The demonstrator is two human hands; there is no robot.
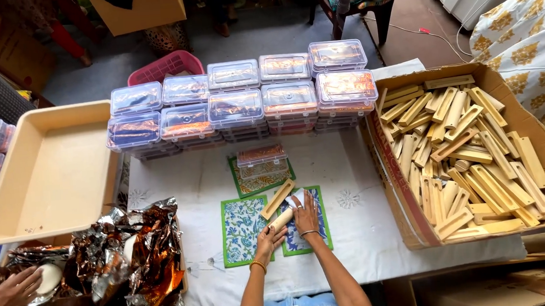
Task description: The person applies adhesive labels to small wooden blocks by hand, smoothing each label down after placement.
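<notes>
My left hand point(269, 239) grips a short pale wooden roller point(283, 219) that lies over a blue-and-green patterned cloth mat point(318, 223). My right hand point(305, 215) rests flat on that mat, fingers spread, touching the roller's upper end. A flat wooden holder point(277, 198) lies diagonally just above the roller. A second patterned mat point(243, 230) sits to the left. A third mat point(259, 184) farther back carries a small clear plastic box point(261, 160).
Stacks of clear lidded plastic boxes point(243, 104) line the back of the white-covered table point(354, 230). A cardboard box point(504, 85) full of wooden holders point(464, 152) stands right. A beige tray point(50, 175) and crumpled foil point(126, 259) lie left, where another person's hand point(7, 296) works.
</notes>
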